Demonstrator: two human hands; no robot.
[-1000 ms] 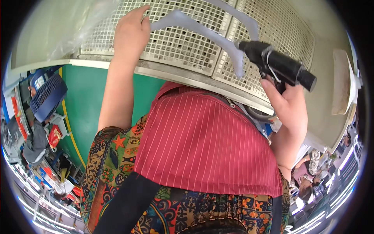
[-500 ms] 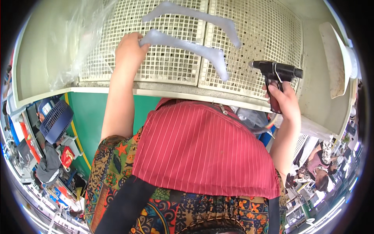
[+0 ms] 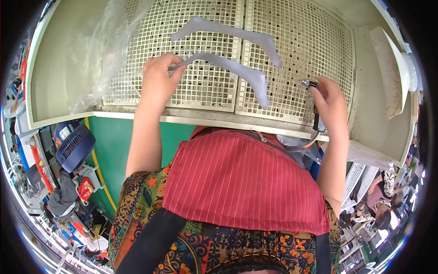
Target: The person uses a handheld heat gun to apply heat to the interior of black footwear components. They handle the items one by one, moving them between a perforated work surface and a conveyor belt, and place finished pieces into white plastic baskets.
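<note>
Head view finds a person at a perforated cream worktop (image 3: 292, 68), two pale curved plastic strips lying across the grid; the upper strip (image 3: 228, 32) rests untouched toward twelve o'clock, while the lower strip (image 3: 228, 64) is pinched at its nine o'clock end by the closed left hand (image 3: 157, 80). At three o'clock the right hand (image 3: 331, 102) wraps shut around a dark spray tool (image 3: 315, 109), its metal tip aimed toward the strips. Judging by this, work on the lower piece is under way and the upper one remains. Compared with a second ago, the tool sits lower and nearer the grid, and the strip lies flatter
</note>
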